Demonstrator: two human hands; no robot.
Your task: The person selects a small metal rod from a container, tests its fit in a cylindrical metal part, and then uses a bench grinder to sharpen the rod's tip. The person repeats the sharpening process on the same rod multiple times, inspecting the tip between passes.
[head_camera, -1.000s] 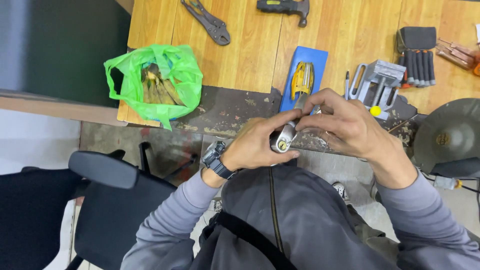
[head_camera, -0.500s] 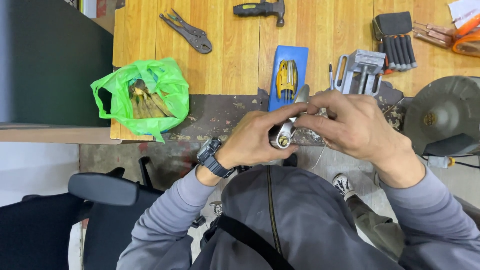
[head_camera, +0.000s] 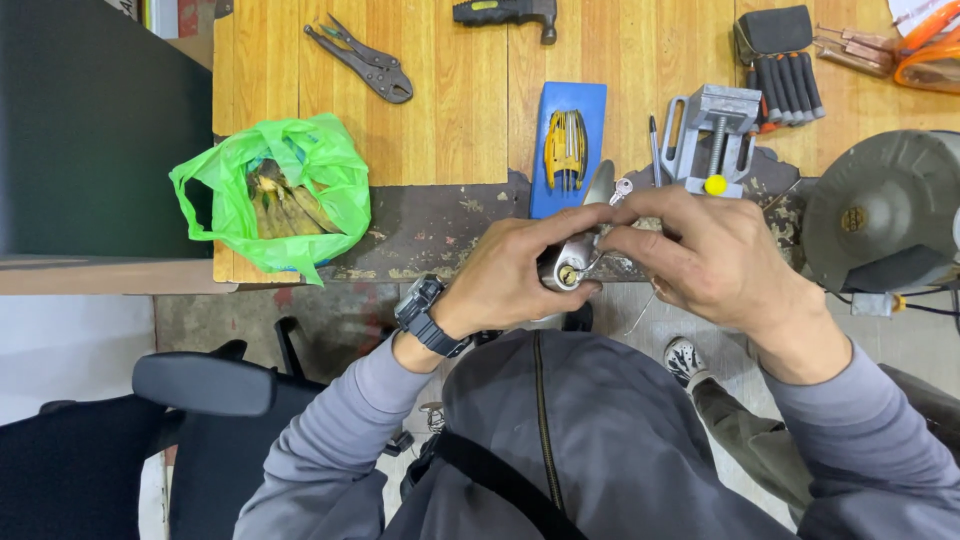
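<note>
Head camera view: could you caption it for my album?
Both hands grip a small metal lock cylinder above a wooden workbench with tools.

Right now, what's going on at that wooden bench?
A person holds a small silver metal cylinder lock in the left hand, while the right hand works a thin metal tool into its brass keyway. Behind lie a green plastic bag, a blue-carded yellow tool and a small grey vise.

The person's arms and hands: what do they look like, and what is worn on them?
Both arms wear long grey sleeves with ribbed cuffs: left sleeve, right sleeve. The left wrist carries a dark wristwatch with a chunky black strap. The left hand and right hand are bare: no gloves, and no rings can be seen.
</note>
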